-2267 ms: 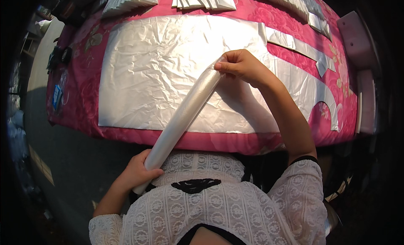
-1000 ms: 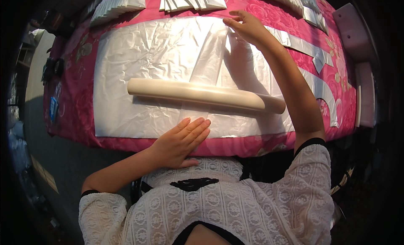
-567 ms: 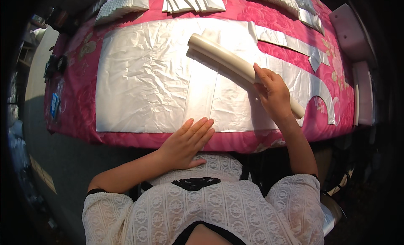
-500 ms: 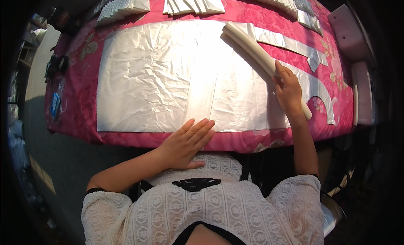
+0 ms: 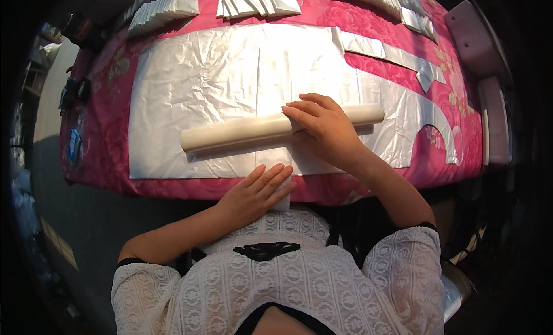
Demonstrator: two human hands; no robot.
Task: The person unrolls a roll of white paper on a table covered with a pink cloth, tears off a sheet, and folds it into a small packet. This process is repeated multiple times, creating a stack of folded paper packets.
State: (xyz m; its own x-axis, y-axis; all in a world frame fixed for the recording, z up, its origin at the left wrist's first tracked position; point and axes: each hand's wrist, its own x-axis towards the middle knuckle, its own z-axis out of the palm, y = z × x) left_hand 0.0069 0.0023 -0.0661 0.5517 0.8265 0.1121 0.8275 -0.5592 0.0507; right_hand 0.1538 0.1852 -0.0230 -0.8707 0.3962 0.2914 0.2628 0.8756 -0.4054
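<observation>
A white plastic bag (image 5: 190,87) lies flat and creased, with two strap-like handles stretching to the right. Across its lower middle rests a long cream-coloured tube (image 5: 236,131), tilted slightly up to the right. My right hand (image 5: 325,127) is closed over the tube right of its middle. At the bag's near edge my left hand (image 5: 259,188) lies flat, fingers outstretched, holding nothing. A narrow white strip (image 5: 282,201) hangs beside its fingers over the table edge.
A pink flowered cloth (image 5: 106,127) covers the table. Stacks of folded white bags (image 5: 164,13) line the far side, with several more folded bags (image 5: 259,4) beside them. Pink foam blocks (image 5: 475,32) stand at the right edge. A small blue packet (image 5: 74,144) lies at the left.
My right hand has moved left and the tube has swung from a steep slant at the right to nearly level across the bag. My left hand has stayed at the near edge.
</observation>
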